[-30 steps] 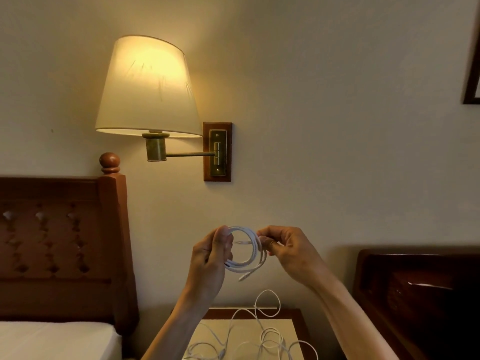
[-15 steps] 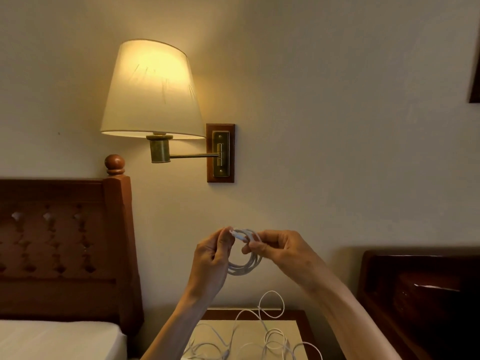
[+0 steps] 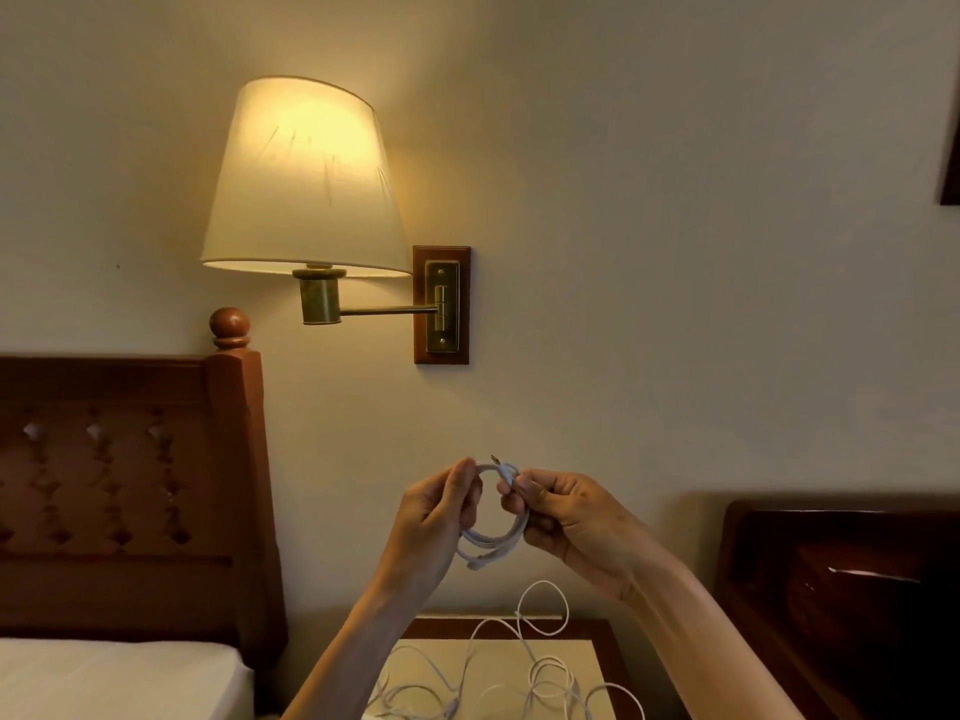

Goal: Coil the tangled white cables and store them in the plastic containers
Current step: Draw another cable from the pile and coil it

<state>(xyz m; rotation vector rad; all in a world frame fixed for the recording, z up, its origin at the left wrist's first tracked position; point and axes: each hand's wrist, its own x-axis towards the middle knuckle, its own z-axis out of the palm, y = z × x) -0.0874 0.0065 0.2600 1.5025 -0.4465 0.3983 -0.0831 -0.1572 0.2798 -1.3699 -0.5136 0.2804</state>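
A small coil of white cable (image 3: 493,543) hangs in the air between both hands, in front of the wall. My left hand (image 3: 434,522) pinches the coil's left side. My right hand (image 3: 566,517) grips its right side, with a connector end sticking up above the fingers. Below the hands, several tangled white cables (image 3: 524,667) lie loose on the nightstand (image 3: 597,628). No plastic container is in view.
A lit wall lamp (image 3: 306,184) hangs on a brass arm above left. A wooden headboard (image 3: 130,491) and a white mattress (image 3: 114,678) fill the left. Dark wooden furniture (image 3: 841,589) stands at the right.
The hands have drawn closer together and the coil is tighter. My right hand has wrapped the loose end around the coil, so the connector now points up.
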